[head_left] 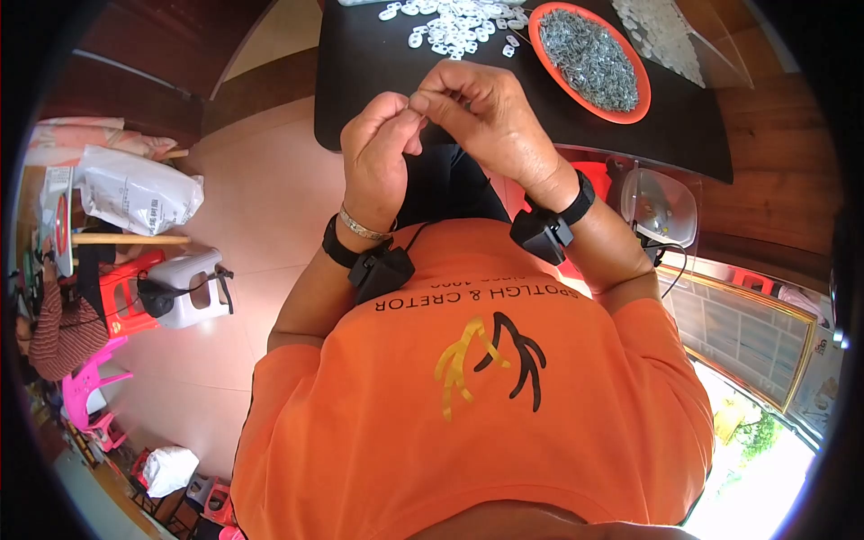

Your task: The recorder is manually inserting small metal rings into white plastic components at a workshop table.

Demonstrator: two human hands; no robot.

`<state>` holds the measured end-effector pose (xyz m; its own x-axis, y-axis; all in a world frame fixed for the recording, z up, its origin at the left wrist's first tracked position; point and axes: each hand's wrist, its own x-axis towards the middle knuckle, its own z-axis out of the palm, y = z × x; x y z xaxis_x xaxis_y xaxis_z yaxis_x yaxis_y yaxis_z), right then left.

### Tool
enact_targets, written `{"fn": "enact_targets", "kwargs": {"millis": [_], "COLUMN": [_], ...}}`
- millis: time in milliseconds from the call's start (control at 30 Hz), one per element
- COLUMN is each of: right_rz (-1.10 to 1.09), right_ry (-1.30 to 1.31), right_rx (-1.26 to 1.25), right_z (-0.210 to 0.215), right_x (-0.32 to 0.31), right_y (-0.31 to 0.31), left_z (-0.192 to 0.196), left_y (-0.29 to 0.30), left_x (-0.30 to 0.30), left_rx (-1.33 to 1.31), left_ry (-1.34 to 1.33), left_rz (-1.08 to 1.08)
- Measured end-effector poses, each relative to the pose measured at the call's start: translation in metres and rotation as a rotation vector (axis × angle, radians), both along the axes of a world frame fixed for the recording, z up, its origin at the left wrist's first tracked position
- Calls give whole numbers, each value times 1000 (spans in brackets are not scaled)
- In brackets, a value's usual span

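1. The left hand (376,153) and right hand (481,117) meet above the near edge of the black table (378,81), fingertips pinched together. Both are closed narrowly on one tiny piece (417,101), which lies right where the fingertips touch; it is too small to tell what it is.

2. By the look of it, the step in hand is a fitting or joining of small parts: the hands press or thread something between thumb and forefinger, held up close to the person's chest.

3. Far on the table lies a heap of white rings (454,22), spread loose. Just right of it stands an orange bowl (589,58) full of small grey metal bits. Farther right, a clear tray (711,49) holds more white pieces.

4. A black band with a small box sits on each wrist; the left wrist also bears a thin bracelet.

5. The next move, as I judge it, calls for a fine, steady pinch so the piece does not slip, then a reach far across the table to the rings or the bowl, both well apart from the hands.

6. Left, on the floor, stand a white stool (184,288) and red and pink chairs.
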<state>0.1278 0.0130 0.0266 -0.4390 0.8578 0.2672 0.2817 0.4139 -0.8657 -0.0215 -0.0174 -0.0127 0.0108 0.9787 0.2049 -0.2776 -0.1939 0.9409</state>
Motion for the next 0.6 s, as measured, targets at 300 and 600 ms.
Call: {"fn": "enact_targets", "kwargs": {"millis": [300, 600], "right_rz": [-130, -78], "right_ry": [-37, -699], "right_rx": [85, 625], "right_z": [15, -8], "right_x": [21, 3], "right_y": [56, 103], "left_z": [5, -9], "left_y": [24, 50], "left_x": [-18, -25], "left_rx": [-2, -14], "left_ry": [41, -104], "left_rz": [88, 92]}}
